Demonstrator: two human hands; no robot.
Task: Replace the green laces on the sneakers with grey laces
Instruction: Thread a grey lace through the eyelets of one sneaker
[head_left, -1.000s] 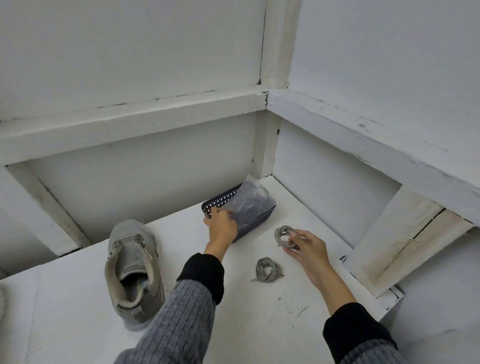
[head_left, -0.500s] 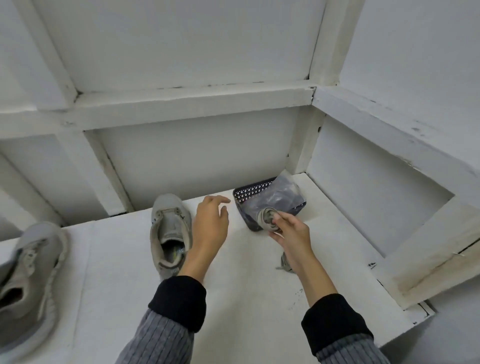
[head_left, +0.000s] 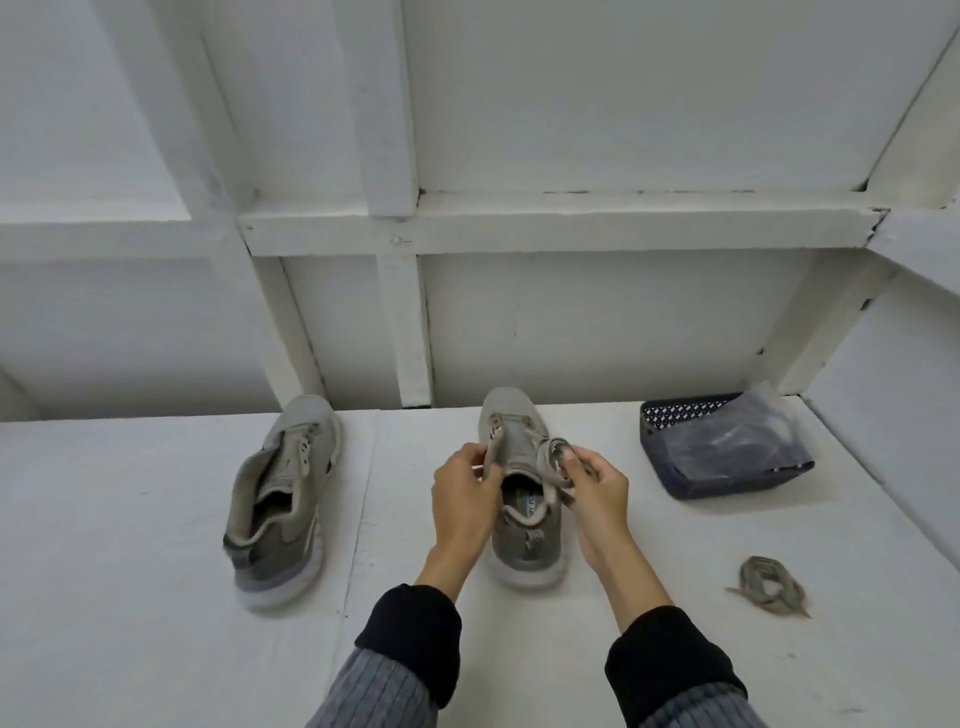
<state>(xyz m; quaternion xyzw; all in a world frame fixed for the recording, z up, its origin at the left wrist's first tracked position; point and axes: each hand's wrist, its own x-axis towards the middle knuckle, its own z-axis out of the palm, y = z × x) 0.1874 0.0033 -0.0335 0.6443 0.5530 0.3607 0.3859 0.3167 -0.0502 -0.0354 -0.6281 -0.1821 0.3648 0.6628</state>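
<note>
From the head view, the right hand (head_left: 592, 480) pinches a coiled grey lace (head_left: 557, 453) just above the tongue of the near sneaker (head_left: 522, 499). The left hand (head_left: 464, 488) pinches that tongue's left edge. The sneaker's long axis runs straight away from the person, eyelets just beyond both hands. Right of it lie a second lace (head_left: 769, 584) and a basket (head_left: 724, 452); the other sneaker (head_left: 283, 499) stands left.

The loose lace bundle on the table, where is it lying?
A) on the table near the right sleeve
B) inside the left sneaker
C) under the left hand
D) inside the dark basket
A: the loose lace bundle lies alone on the white table, to the right of the right sleeve, nearer than the basket.
</note>
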